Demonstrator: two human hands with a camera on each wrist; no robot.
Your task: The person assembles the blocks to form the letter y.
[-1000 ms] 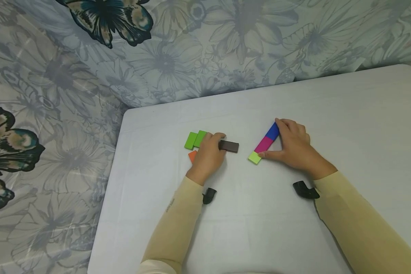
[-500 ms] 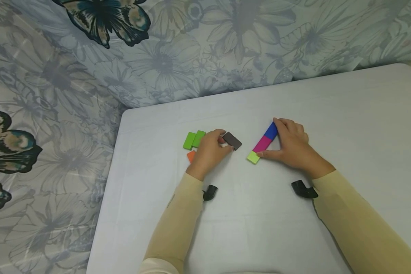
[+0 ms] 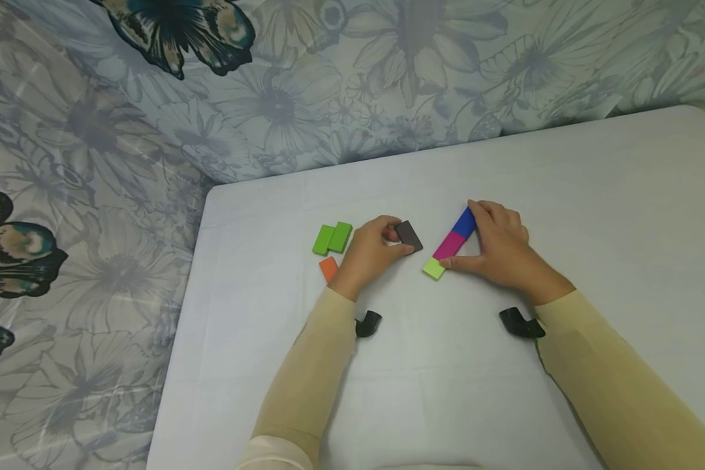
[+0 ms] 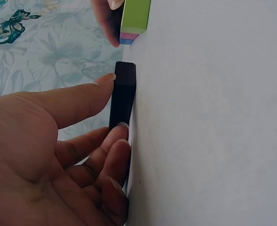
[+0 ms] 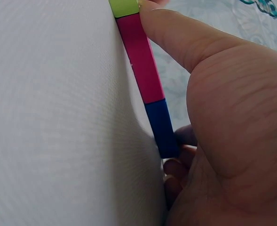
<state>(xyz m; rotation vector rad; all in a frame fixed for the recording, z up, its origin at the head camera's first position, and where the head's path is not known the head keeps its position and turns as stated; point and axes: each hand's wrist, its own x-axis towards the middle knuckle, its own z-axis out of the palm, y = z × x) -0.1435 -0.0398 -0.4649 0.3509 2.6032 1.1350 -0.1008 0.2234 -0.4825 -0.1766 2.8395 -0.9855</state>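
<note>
My left hand pinches a dark brown block between thumb and fingers, low over the white table. In the left wrist view the brown block looks almost black, with the thumb on one side and fingertips at its lower end. My right hand spans a row of three blocks: blue, magenta and yellow-green. Its thumb touches the yellow-green block and its fingers are at the blue end. In the right wrist view the magenta block and blue block lie end to end.
Two green blocks lie side by side left of my left hand. An orange block is partly covered by that hand. Black wrist pieces stick out from the sleeves. A floral cloth hangs behind the white table.
My left hand has moved right with the brown block, which has turned so that it slants and sits nearer the row. The orange block shows more. The right hand has stayed put.
</note>
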